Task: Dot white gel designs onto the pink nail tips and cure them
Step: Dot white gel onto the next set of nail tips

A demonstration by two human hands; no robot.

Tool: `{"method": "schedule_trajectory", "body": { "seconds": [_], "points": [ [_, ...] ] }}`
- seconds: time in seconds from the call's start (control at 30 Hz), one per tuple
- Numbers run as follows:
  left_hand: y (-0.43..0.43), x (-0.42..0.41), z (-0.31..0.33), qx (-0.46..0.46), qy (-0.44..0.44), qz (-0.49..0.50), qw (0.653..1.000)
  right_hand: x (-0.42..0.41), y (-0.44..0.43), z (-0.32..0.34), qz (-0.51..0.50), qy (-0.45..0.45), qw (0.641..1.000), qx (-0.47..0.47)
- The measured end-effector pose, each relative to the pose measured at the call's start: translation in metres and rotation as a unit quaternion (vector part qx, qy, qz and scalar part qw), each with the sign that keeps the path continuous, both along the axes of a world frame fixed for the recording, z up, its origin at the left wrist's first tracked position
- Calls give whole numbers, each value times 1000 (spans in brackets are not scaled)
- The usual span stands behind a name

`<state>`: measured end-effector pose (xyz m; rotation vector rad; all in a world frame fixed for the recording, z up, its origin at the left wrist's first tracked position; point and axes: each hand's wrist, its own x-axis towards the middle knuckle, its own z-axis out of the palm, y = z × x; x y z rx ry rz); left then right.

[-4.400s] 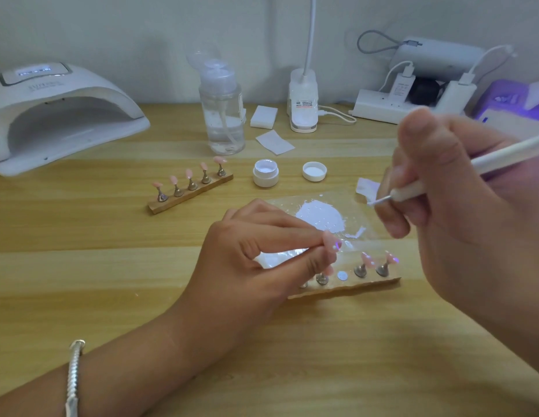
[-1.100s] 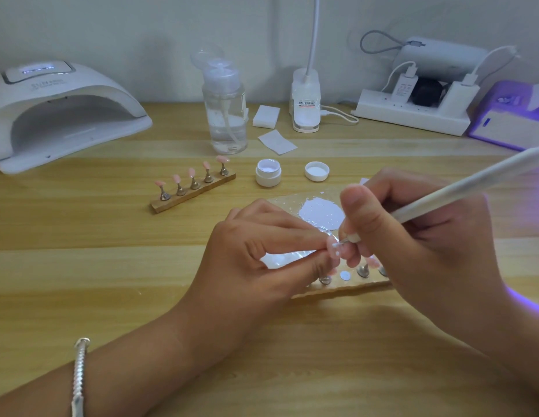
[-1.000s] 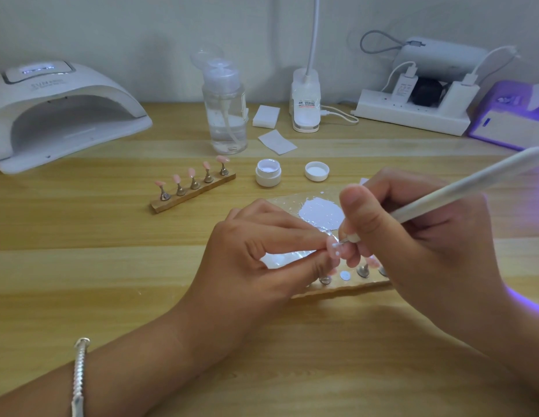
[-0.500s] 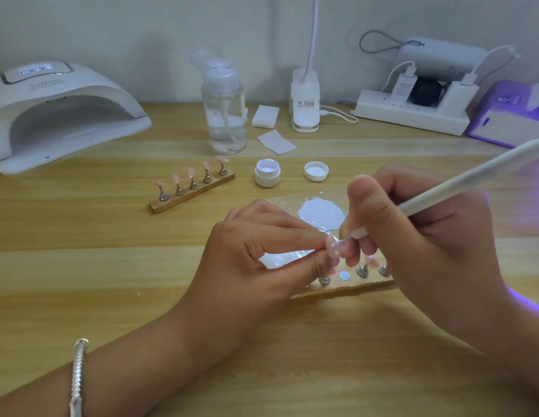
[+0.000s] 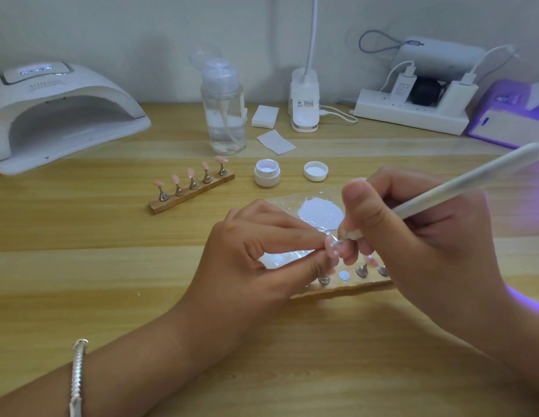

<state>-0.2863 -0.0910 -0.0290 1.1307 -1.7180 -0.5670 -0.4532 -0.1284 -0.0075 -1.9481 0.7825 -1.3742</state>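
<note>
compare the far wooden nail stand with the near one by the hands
The far stand carries a full row of five pink tips; the near stand shows one bare round spot. The far stand lies free and slanted; the near stand runs almost level, partly hidden behind the left hand, which pinches one dotted tip, and the right hand. Both are wooden strips with metal pegs holding pink tips.

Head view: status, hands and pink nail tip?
Left hand pinches small pink nail tip. Right hand grips long white dotting pen, point at it. Nothing obstructing.
</note>
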Motion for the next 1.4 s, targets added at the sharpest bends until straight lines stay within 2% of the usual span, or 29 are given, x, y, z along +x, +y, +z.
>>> {"method": "schedule_trajectory", "body": {
  "seconds": [0.53,1.0,1.2,1.4],
  "points": [
    [0,0,-1,-2,2,-2,1000,0,-1,0,9,-14,1000,2],
    [-1,1,-2,-1,6,-1,1000,-2,-2,-2,0,10,1000,-9],
    [0,0,-1,1,5,5,1000,-5,-3,1,-1,-18,1000,-15],
    [1,-1,0,8,12,15,1000,-8,-14,14,-12,-86,996,-25]
  ]
}}
